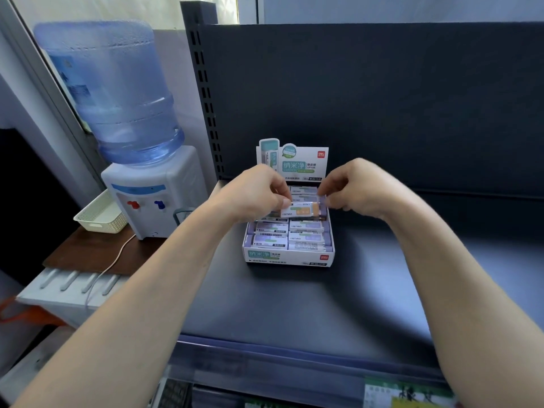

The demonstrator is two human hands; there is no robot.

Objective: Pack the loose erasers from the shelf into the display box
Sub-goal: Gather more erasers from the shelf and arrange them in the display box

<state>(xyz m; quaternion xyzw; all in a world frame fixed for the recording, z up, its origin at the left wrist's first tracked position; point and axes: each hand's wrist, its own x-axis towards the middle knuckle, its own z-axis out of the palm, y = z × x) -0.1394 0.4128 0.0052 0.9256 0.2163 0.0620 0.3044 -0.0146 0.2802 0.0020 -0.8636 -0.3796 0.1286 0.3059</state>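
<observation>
We hold one eraser (300, 209) just above the middle of the display box (290, 257), lengthwise between our two hands; it is white with an orange band near its right end. Our left hand (256, 195) pinches its left end, thumb and fingers (284, 201) closed on it, and our right hand (353, 187) meets its right end with fingers curled in, though we cannot tell how firmly they grip. Below and around it the box is nearly full of packed erasers (306, 238), lying flat in two columns, their purple and white wrappers facing up. The box has a low white front wall with printed lettering and an upright header card (303, 163) at the back. It sits on the dark shelf (294, 304), toward the left rear, close to the dark back panel (382, 98). No loose erasers show on the shelf surface around the box. To the left, beside the slotted shelf upright (206, 98), stands a water dispenser (153, 195) with a blue bottle (114, 92) on top, resting on a brown tabletop (82, 254) next to a cream plastic basket (100, 214).
</observation>
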